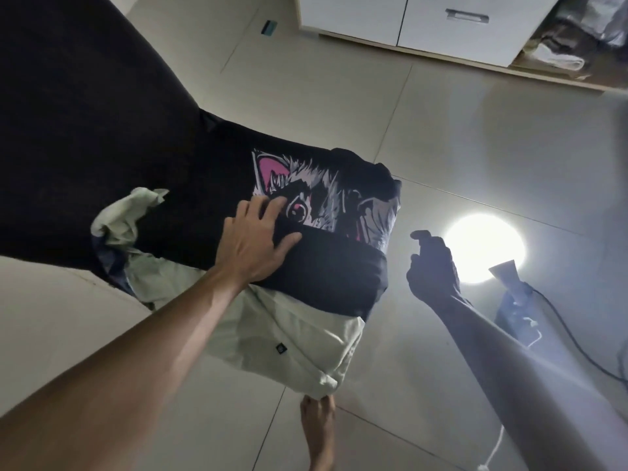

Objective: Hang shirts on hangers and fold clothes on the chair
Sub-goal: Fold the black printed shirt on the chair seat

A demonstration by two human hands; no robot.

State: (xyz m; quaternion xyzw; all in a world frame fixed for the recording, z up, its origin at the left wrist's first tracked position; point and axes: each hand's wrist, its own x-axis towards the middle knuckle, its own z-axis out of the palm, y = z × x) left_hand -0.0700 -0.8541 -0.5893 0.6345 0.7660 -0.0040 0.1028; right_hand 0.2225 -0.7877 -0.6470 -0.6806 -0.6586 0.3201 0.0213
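Folded black T-shirt with pink-and-white animal print (326,232) lay atop a pale green garment (289,338) at the dark chair's (85,130) near edge. Left hand (253,241) pressed flat on it, fingers spread. Right hand (431,266) hovered beside, fingers loosely curled, holding nothing.

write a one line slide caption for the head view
Left hand presses a folded black graphic t-shirt onto pale clothes.
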